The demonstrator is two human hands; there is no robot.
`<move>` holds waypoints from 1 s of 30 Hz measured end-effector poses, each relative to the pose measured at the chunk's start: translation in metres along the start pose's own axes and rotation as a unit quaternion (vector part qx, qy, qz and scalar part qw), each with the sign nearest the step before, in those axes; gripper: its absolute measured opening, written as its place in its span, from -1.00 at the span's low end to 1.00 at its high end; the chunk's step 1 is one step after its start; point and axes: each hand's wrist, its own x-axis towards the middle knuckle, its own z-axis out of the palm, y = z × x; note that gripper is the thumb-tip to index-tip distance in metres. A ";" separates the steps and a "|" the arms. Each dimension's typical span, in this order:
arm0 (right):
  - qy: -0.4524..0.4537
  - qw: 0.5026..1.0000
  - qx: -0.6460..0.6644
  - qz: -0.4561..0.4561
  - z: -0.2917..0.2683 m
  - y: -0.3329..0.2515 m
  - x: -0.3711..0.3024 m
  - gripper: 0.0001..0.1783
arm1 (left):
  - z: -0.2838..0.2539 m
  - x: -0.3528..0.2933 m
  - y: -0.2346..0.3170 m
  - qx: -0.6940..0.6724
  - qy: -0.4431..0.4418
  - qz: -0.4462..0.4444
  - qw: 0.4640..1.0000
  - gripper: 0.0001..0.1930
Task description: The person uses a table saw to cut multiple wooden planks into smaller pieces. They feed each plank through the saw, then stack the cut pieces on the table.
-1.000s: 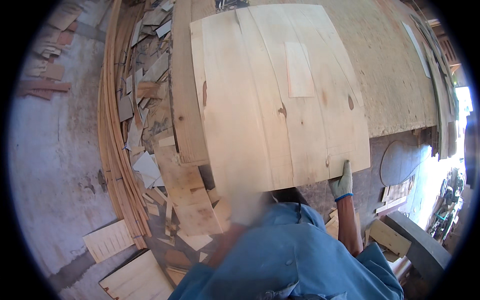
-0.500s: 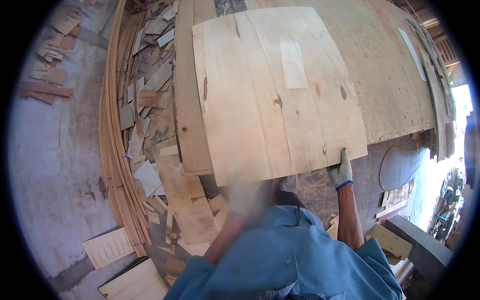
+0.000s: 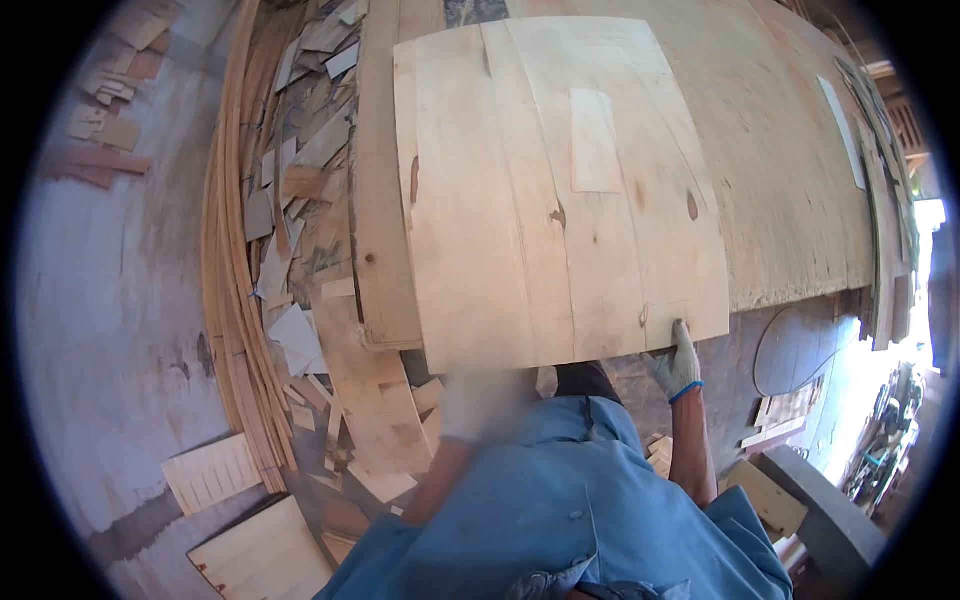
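Observation:
A large pale plywood sheet [image 3: 480, 230] lies over the worktable, its near edge jutting toward my body. It has dark knots, long seams and a lighter rectangular patch [image 3: 595, 141]. At the near right edge my right hand [image 3: 680, 370], in a white glove with a blue cuff, grips the sheet, thumb on top and fingers hidden beneath. My left hand [image 3: 487, 402], also pale-gloved, is at the near left edge. A blurry smear hides its fingers, so its hold cannot be made out.
The broad wooden tabletop [image 3: 780, 200] extends right under the sheet. Left of it lie long thin wooden strips [image 3: 235, 300] and heaped offcuts [image 3: 300, 210]. A plywood board [image 3: 262, 555] rests low at left. A grey beam [image 3: 825, 510] is at lower right.
The plywood sheet has turned slightly clockwise, its near right corner shifting toward me. My right hand has moved with it, a little nearer and leftward.

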 end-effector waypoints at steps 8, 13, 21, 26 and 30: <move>0.000 0.996 0.063 0.058 0.048 -0.012 -0.037 -0.62 | -0.012 0.014 -0.003 -0.241 0.152 -0.081 0.955 -0.49; -0.118 0.953 -0.255 -0.108 0.018 -0.001 -0.018 -0.53 | 0.006 0.027 0.052 -0.314 0.263 -0.184 0.893 -0.62; 0.033 0.999 0.000 0.023 0.076 -0.016 -0.027 -0.53 | -0.020 0.035 0.026 -0.300 0.244 -0.182 0.904 -0.44; 0.010 0.999 -0.029 -0.013 0.091 -0.020 -0.009 -0.51 | -0.020 0.057 0.037 -0.313 0.211 -0.162 0.912 -0.43; 0.005 1.000 -0.026 0.004 0.090 -0.025 0.007 -0.52 | -0.024 0.068 0.042 -0.306 0.206 -0.166 0.915 -0.45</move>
